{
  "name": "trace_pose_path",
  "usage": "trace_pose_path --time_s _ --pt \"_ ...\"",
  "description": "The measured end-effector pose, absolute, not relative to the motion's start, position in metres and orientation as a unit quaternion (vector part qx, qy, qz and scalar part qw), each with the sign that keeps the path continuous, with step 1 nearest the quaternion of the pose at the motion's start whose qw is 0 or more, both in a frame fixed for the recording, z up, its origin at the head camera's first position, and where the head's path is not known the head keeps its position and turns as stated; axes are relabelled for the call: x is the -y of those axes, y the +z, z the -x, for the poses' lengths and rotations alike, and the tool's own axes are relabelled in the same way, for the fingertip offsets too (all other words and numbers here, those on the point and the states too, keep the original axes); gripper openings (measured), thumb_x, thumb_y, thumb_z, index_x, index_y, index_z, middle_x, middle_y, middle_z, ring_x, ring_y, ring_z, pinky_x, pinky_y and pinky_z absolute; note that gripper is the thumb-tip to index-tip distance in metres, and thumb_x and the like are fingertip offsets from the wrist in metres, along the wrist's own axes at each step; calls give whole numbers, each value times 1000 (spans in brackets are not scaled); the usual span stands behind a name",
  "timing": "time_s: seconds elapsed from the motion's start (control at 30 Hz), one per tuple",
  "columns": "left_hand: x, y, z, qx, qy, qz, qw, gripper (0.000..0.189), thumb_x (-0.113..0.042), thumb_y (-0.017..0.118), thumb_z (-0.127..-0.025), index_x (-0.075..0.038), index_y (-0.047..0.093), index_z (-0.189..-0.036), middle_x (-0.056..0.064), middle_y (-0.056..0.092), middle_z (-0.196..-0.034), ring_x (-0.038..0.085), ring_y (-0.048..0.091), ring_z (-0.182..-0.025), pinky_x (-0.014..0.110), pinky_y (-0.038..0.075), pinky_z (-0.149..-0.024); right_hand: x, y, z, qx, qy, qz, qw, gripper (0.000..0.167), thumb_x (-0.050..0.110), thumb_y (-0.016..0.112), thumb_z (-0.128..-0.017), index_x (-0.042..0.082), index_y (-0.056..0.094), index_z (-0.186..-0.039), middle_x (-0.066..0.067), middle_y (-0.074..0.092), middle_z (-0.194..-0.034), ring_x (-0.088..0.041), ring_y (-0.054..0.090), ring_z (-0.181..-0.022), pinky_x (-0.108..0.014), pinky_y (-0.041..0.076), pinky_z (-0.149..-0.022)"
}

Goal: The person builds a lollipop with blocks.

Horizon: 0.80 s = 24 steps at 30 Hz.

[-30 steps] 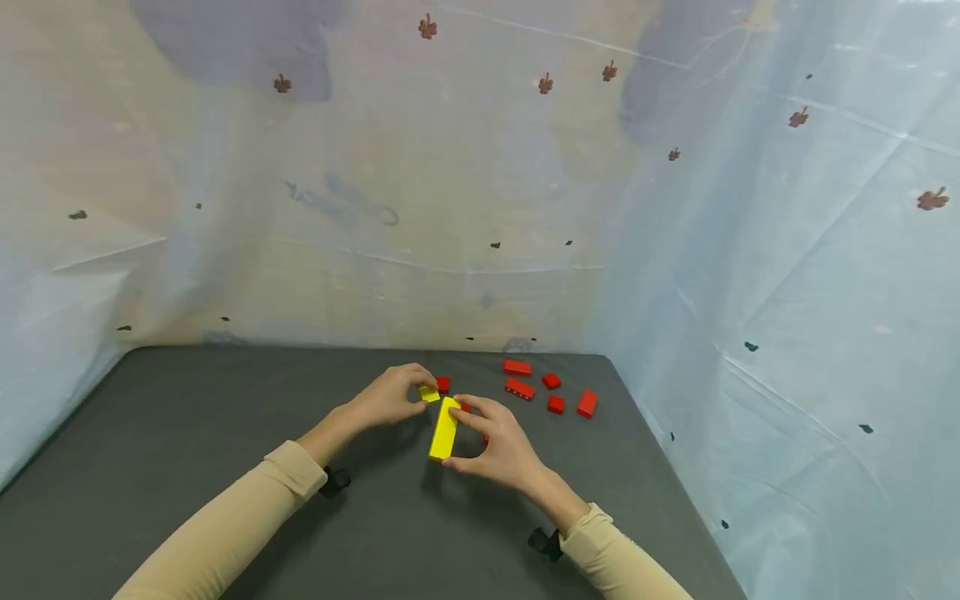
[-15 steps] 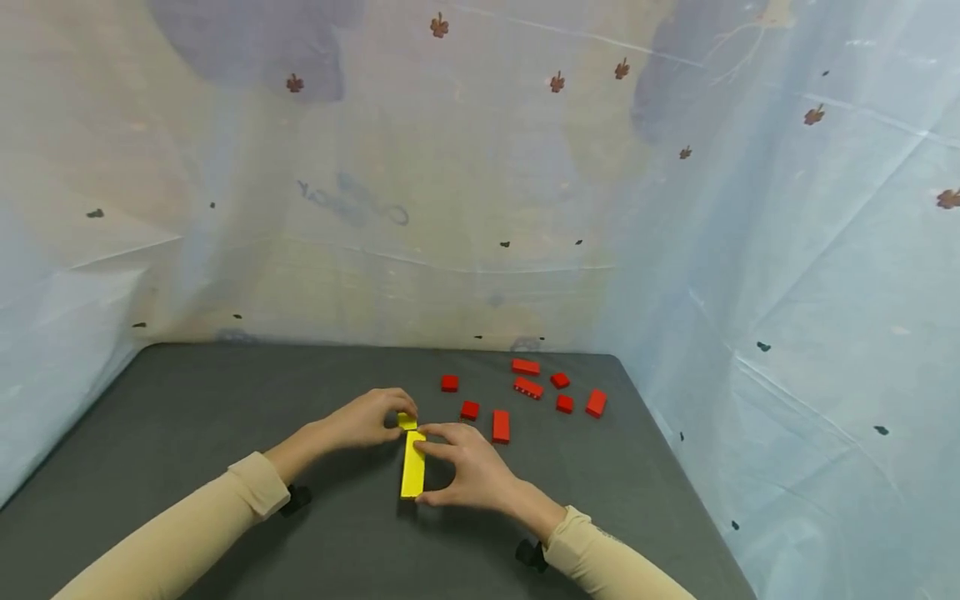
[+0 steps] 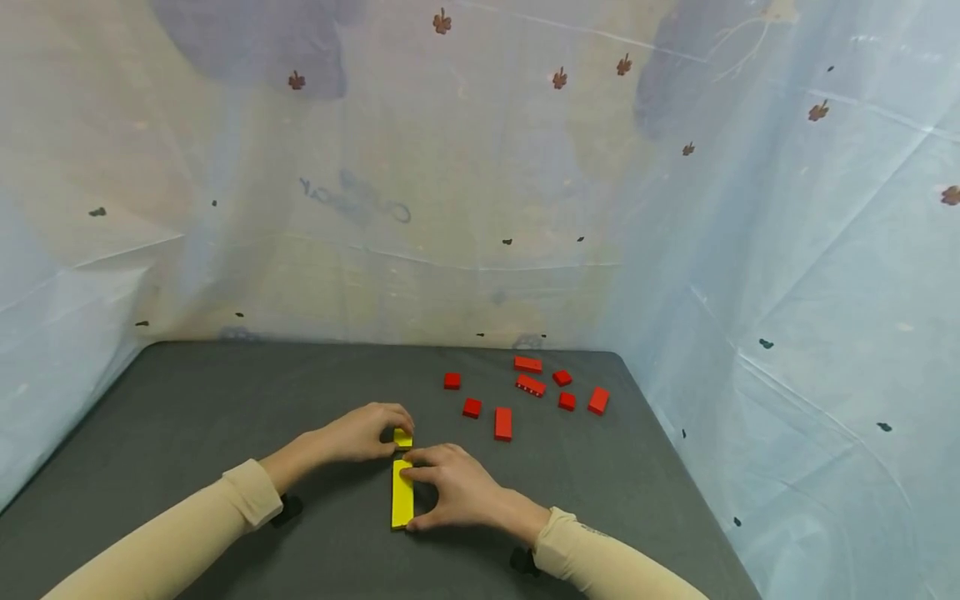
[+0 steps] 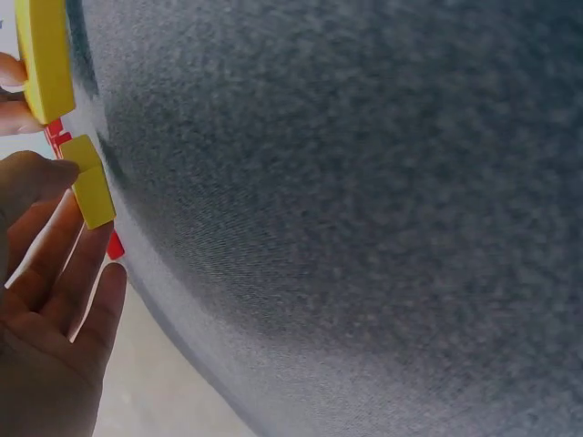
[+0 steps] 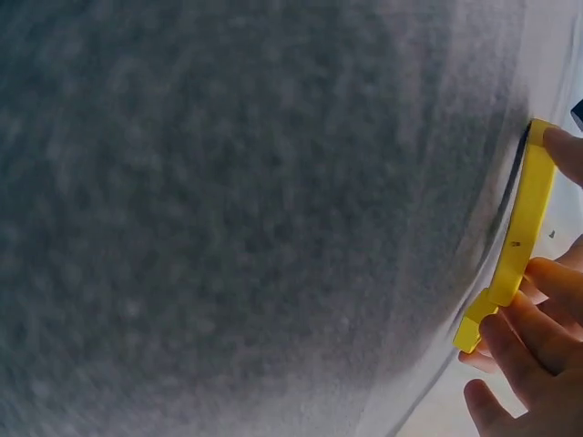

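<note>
Between the thumb and fingers of my left hand (image 3: 366, 432) is a small yellow block (image 3: 402, 443), pinched; a line across its face shows in the left wrist view. My right hand (image 3: 459, 490) grips a long yellow block (image 3: 402, 500) by its ends, thumb at the near end and fingers at the far one. The long block points away from me, close over the dark table, with the small block just beyond its far end. In the right wrist view the long block (image 5: 524, 218) has a small dark mark on its side.
Several red blocks lie on the dark grey table (image 3: 225, 400) beyond my right hand, among them a long one (image 3: 503, 424) and a small square one (image 3: 472, 408). One red block (image 3: 531, 385) shows white dots along its side. Pale printed sheeting (image 3: 375, 208) hangs behind and at the right.
Both hands have come left and toward me with the yellow blocks. The long block, tilted before, now lines up with the small one. More red blocks are uncovered.
</note>
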State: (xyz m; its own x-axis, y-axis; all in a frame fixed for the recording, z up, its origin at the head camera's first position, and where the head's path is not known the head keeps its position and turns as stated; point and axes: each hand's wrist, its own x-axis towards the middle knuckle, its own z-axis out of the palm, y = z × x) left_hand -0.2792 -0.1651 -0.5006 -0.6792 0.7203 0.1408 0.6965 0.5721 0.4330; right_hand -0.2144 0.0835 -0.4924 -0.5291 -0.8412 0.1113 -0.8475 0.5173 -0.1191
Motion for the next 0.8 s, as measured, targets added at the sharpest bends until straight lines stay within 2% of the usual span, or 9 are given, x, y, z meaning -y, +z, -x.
trace_pose_path --time_s 0.27,0.43,0.63,0.8 --pt "167 -505 277 -888 229 -397 41 27 -6 73 -93 -12 75 -119 2 68 -125 24 66 -114 50 55 -97 -81 -500 215 871 68 -486 21 65 62 77 -87 22 70 -138 1 60 -147 -14 58 -130 -39 45 -112" --pt "168 -509 277 -887 229 -398 34 28 -6 73 -94 -12 74 -121 3 67 -128 25 65 -116 49 54 -99 -81 -501 214 872 62 -485 25 65 63 76 -87 24 69 -139 2 58 -149 -14 58 -132 -40 46 -111" --pt "171 -513 275 -886 237 -398 12 23 -11 70 -99 -14 75 -122 5 64 -134 28 64 -120 49 55 -99 -83 -499 211 872 73 -482 32 65 64 76 -86 25 70 -137 2 58 -149 -15 57 -132 -41 46 -111" --pt "173 -514 277 -889 247 -386 -6 21 -13 71 -100 -15 76 -121 1 66 -126 23 66 -113 44 57 -93 -82 -497 208 870 86 -484 39 60 62 76 -87 24 73 -134 3 60 -146 -15 57 -132 -40 45 -112"
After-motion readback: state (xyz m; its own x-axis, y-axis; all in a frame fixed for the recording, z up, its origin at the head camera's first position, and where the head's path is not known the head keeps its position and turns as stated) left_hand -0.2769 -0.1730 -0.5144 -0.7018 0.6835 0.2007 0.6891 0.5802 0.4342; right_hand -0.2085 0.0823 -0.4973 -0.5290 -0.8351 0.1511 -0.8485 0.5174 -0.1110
